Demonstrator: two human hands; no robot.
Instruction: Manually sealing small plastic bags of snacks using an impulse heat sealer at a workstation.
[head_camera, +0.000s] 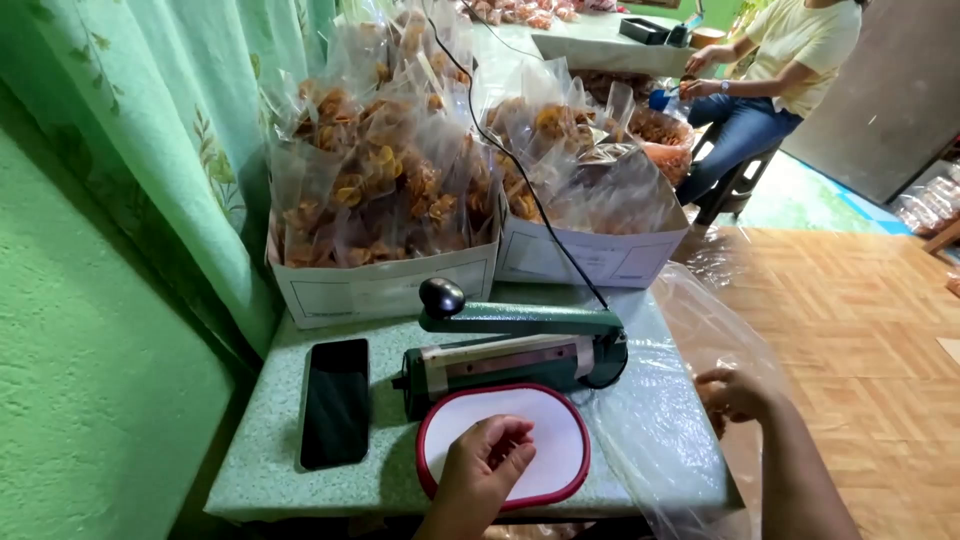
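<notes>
**Hands at the sealer table**

Green walls and a curtain (190, 150) frame our small table (270, 440). Our left hand (485, 465) rests on the red-rimmed white tray (545, 420), fingers curled, gripping nothing. Our right hand (735, 392) pinches a clear plastic bag (690, 330) at the table's edge. Behind the tray sits the green sealer (515, 350), with a phone (334, 400) to its left.

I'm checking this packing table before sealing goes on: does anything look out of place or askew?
Mostly tidy. A loose clear plastic sheet hangs off the table's right edge by the right hand, and the sealer's black cord trails across the filled snack bags. Nothing looks spilled or damaged.
</notes>
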